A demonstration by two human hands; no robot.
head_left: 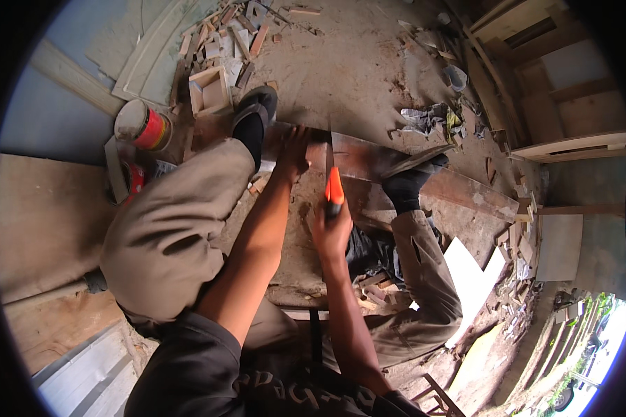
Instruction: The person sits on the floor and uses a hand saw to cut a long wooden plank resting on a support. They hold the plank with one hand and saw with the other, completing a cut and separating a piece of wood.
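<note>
Handsaw (334, 186), one, sits just off centre toward one o'clock, its orange-and-black handle wrapped in the closed fingers of the right hand (332, 231). Its blade, nearly edge-on, points to twelve over one long plank (368, 158) and is hard to make out. Toward half past eleven, the left hand (294, 154) presses on the plank; I cannot tell whether its fingertips curl over. Two feet rest there, at eleven and two. Pale lettering crosses the dark shirt (285, 372) at six, partly cut off; at ten, one tin (145, 126) bears a red-and-yellow label, too small to read.
</note>
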